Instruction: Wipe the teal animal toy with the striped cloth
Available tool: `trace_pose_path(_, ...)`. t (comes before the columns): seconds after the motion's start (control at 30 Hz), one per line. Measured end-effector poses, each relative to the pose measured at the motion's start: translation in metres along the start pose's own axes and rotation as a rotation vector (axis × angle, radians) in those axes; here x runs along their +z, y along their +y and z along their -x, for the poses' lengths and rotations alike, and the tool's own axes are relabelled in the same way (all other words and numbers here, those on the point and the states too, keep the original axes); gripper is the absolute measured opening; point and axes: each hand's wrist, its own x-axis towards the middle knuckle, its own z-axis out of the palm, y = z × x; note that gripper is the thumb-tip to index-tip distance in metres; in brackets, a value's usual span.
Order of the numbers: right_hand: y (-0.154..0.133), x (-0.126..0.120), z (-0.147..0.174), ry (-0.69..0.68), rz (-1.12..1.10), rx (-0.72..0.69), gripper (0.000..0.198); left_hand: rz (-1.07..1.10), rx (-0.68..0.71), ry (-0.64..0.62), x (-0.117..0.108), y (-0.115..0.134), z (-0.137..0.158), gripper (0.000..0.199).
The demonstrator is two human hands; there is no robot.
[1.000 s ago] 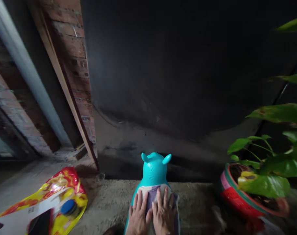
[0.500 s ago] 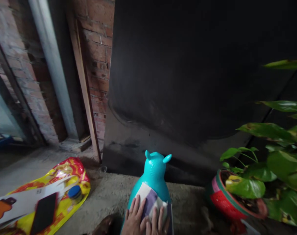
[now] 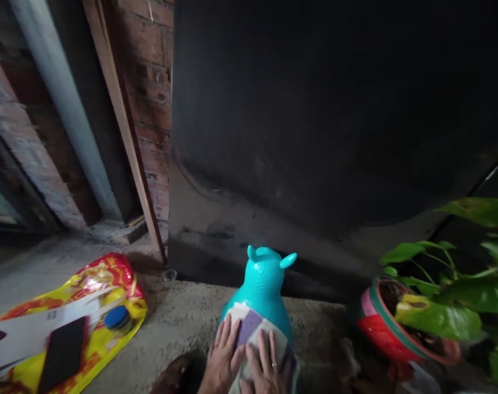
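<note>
A glossy turquoise inflatable animal toy (image 3: 265, 279) with two small ears stands at the bottom centre, its head toward the dark panel. Draped over its back is a white and purple cloth (image 3: 249, 323). My left hand (image 3: 222, 355) lies flat on the cloth's left part, fingers stretched out. Beside it, my right hand (image 3: 267, 361), wearing a ring, presses flat on the cloth with fingers spread. The toy's lower body is hidden by the cloth, my hands and the frame edge.
On the left floor lies a yellow and red plastic bag (image 3: 129, 306) bearing a phone (image 3: 64, 353), a blue-capped jar (image 3: 118, 320) and white paper (image 3: 19, 345). A potted plant (image 3: 384, 334) stands right. A black panel (image 3: 314, 137) rises behind; a small clear cup (image 3: 169, 275) sits near its edge.
The view has shifted, so the bag and wall sit further left. Both hands stay on the cloth; my right hand's fingers now show more, with the ring visible.
</note>
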Motion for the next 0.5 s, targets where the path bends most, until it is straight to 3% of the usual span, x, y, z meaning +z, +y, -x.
trace_pose_path(0.23, -0.004, -0.015, -0.056, -0.161, -0.221, -0.001, 0.055, 0.238, 0.174, 0.158, 0.008, -0.029, -0.069, 0.066)
trace_pose_path(0.37, 0.001, -0.033, -0.069, -0.271, -0.325, -0.06, 0.061, 0.344, 0.214, 0.189, 0.01, -0.038, -0.085, 0.07)
trace_pose_path(0.5, -0.002, -0.057, -0.073, -0.292, -0.387, -0.054, 0.057, 0.413, 0.216, 0.22, 0.014, -0.044, -0.093, 0.077)
